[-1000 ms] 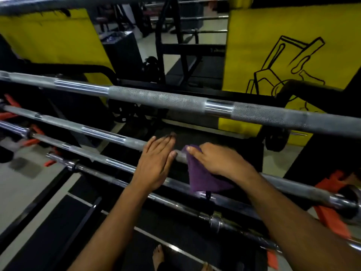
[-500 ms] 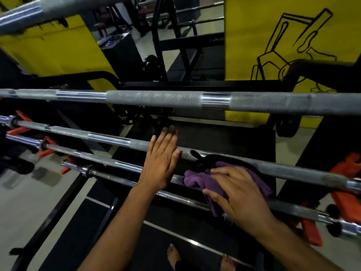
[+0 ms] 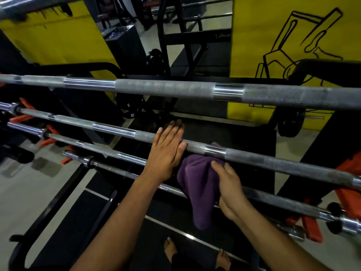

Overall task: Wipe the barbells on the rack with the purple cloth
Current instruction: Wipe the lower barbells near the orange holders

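Dropped from the upper bar (image 3: 263, 160), the right hand (image 3: 229, 189) now grips the cloth (image 3: 197, 188) over a lower bar (image 3: 273, 200), probably to wipe it; the left hand (image 3: 167, 151) lies flat alongside, steadying.

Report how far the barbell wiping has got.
Done: nothing can be confirmed; no bar looks visibly cleaner than another. In hand: the right hand holds the purple cloth draped over a lower barbell, while the left hand lies flat on the second barbell. Left: apparently the top barbell, untouched now, and the other bars' lengths.
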